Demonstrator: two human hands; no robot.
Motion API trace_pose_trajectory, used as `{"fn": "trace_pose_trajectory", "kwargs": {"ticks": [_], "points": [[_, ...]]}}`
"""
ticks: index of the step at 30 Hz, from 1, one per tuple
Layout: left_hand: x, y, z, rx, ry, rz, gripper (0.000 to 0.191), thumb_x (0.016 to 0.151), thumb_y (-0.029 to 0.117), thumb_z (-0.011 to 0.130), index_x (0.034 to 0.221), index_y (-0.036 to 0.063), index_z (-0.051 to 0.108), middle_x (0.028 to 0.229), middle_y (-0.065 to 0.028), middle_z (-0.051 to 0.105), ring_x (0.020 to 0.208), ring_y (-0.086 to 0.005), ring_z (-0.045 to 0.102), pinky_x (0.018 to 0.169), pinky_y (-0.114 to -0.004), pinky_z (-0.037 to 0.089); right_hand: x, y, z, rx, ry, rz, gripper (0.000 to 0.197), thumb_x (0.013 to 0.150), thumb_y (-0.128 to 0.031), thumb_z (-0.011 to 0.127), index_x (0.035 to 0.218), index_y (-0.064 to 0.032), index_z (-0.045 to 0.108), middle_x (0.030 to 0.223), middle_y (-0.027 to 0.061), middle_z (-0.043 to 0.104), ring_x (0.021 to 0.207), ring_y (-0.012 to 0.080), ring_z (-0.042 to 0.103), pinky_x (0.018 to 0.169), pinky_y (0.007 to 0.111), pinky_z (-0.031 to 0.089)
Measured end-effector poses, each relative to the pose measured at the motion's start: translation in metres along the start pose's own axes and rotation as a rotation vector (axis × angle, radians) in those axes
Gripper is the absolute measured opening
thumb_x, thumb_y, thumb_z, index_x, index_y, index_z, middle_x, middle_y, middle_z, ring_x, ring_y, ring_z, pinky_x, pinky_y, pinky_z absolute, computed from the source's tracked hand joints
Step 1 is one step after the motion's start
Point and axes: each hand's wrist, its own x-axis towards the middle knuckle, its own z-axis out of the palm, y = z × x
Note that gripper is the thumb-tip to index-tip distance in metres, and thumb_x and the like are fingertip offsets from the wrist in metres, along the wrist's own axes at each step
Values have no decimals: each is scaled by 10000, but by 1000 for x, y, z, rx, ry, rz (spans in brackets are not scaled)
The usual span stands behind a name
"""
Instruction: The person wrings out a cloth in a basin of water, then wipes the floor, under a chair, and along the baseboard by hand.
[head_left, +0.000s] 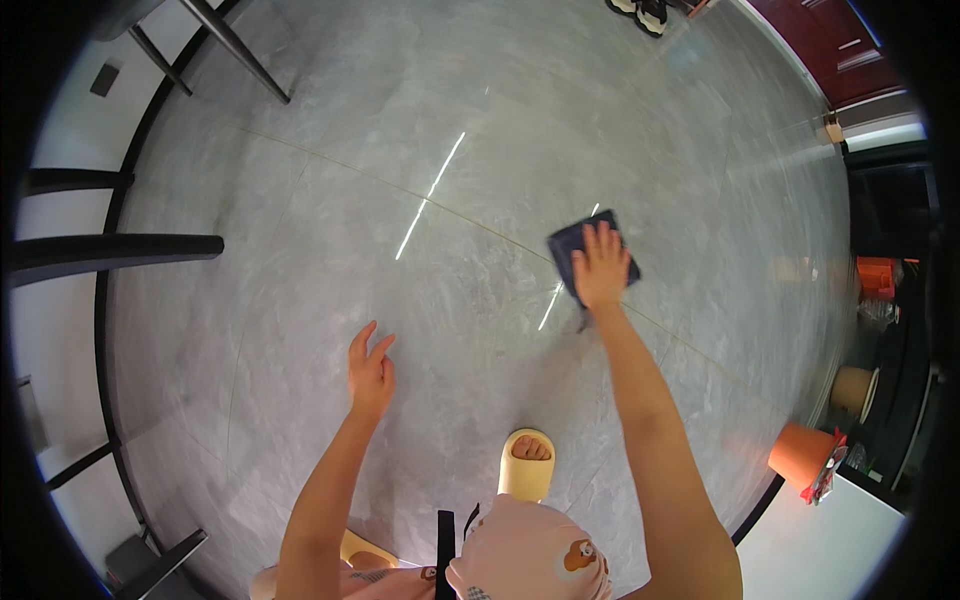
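Note:
My right hand (602, 270) lies flat on a folded dark blue cloth (568, 244), pressing it against the glossy grey tiled floor (465, 300). Its fingers point away from me and rest on top of the cloth rather than around it. My left hand (370, 375) hangs over the floor to the left, holding nothing, with its fingers apart and slightly bent. A yellow slipper (526, 480) on my foot shows below, between my two arms.
Metal chair legs (236, 49) stand at the upper left, and black furniture legs (120, 251) reach in from the left. Black shoes (646, 15) sit at the top. An orange bin (802, 455) is at the right, near a dark shelf (892, 420).

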Motion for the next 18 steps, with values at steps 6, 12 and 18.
{"fn": "trace_pose_trajectory", "kwargs": {"ticks": [6, 12, 18], "points": [[10, 10, 11, -17, 32, 37, 373, 778, -68, 464, 1075, 88, 628, 1341, -134, 410, 1241, -311, 382, 989, -373, 379, -30, -22, 7, -143, -68, 455, 590, 934, -407, 369, 1408, -61, 304, 1484, 179, 210, 1361, 370, 193, 1065, 568, 150], [-9, 1, 9, -8, 98, -91, 385, 785, -75, 434, 1077, 79, 631, 1311, -154, 441, 1222, -320, 397, 985, -380, 362, -49, -215, -20, 407, -230, -469, 552, 770, -431, 601, 1247, -175, 492, 1392, 111, 358, 1280, 380, 287, 968, 628, 226], [4, 11, 12, 59, 130, -95, 359, 787, -72, 439, 1054, 77, 627, 1309, -147, 450, 1187, -312, 427, 956, -370, 379, 26, -236, 10, 324, -160, -671, 494, 881, -371, 488, 1321, -151, 447, 1443, 83, 334, 1322, 293, 302, 1063, 521, 217]]}}
